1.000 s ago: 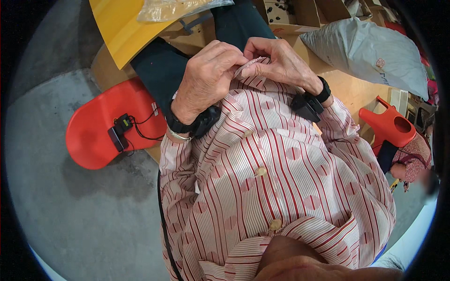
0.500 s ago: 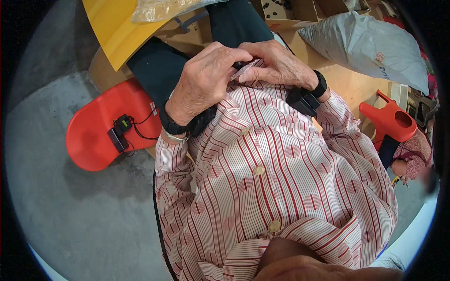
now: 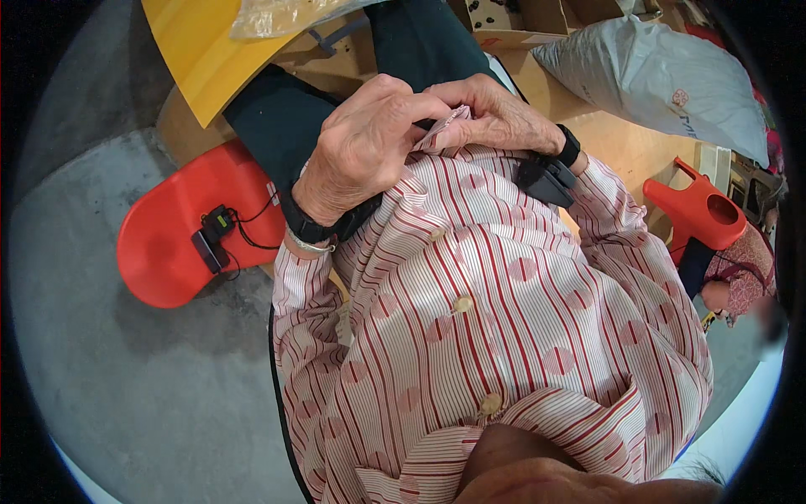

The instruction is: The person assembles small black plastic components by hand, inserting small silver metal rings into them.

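Both hands meet over my lap at the lower edge of the striped shirt point(image 3: 504, 260) that I wear. My left hand point(image 3: 365, 143) is closed, thumb and fingers pinching the shirt's hem. Opposite it, my right hand point(image 3: 495, 118) grips a folded-up piece of the same hem point(image 3: 443, 128) between thumb and fingers. Something small and dark shows between the hands, too hidden to name. Black straps with dark devices circle both wrists; the right one's device point(image 3: 546, 179) rests against the shirt. Pale round buttons point(image 3: 462, 303) run down the shirt front.
A red stool seat point(image 3: 180, 227) with a small black device and cable stands at left. A yellow sheet point(image 3: 201, 50) bearing clear plastic lies ahead. Beyond the right arm are a full white sack point(image 3: 655, 80), cardboard boxes point(image 3: 537, 17), a red plastic chair point(image 3: 697, 206) and another person point(image 3: 739, 273).
The left hand's fingers have shifted slightly over the hem, and the right wrist has turned a little. Both hands keep hold of the cloth.
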A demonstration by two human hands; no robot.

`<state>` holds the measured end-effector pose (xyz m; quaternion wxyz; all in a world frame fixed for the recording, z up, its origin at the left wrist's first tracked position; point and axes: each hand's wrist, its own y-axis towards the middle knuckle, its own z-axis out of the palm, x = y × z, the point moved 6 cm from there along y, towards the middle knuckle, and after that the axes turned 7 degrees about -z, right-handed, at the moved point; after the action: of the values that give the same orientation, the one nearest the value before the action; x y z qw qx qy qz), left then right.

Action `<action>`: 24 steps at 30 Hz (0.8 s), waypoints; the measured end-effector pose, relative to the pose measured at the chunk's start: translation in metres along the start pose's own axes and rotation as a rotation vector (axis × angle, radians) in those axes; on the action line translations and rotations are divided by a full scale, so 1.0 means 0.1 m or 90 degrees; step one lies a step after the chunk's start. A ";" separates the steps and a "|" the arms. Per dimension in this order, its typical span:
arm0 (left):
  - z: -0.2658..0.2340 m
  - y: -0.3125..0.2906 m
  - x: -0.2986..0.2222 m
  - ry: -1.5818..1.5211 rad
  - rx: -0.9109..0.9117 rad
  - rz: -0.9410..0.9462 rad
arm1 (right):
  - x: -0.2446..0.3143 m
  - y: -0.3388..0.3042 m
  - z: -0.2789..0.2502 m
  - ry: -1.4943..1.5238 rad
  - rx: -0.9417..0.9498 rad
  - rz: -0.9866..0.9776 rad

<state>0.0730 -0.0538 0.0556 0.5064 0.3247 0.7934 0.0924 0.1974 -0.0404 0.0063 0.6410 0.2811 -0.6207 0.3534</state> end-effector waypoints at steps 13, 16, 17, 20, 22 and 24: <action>-0.02 -0.02 0.01 -0.067 -0.028 -0.003 | -0.11 0.00 0.14 0.002 0.054 -0.012; -0.03 -0.04 0.05 -0.079 -0.063 -0.005 | -0.08 0.01 0.14 0.009 0.076 -0.007; -0.03 -0.04 0.06 -0.076 -0.077 -0.004 | -0.07 0.01 0.14 0.013 0.078 -0.018; -0.03 -0.01 0.06 -0.102 -0.061 -0.054 | -0.07 0.00 0.13 0.030 0.077 -0.028; -0.02 0.02 0.03 -0.105 -0.063 -0.060 | -0.09 -0.01 0.13 0.041 0.077 -0.026; -0.02 0.03 0.04 -0.107 -0.065 -0.065 | -0.09 0.00 0.11 0.022 0.047 -0.068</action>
<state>0.0708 -0.0489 0.0549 0.5910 0.2640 0.7581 0.0794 0.1906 -0.0500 -0.0018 0.6589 0.3312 -0.5800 0.3462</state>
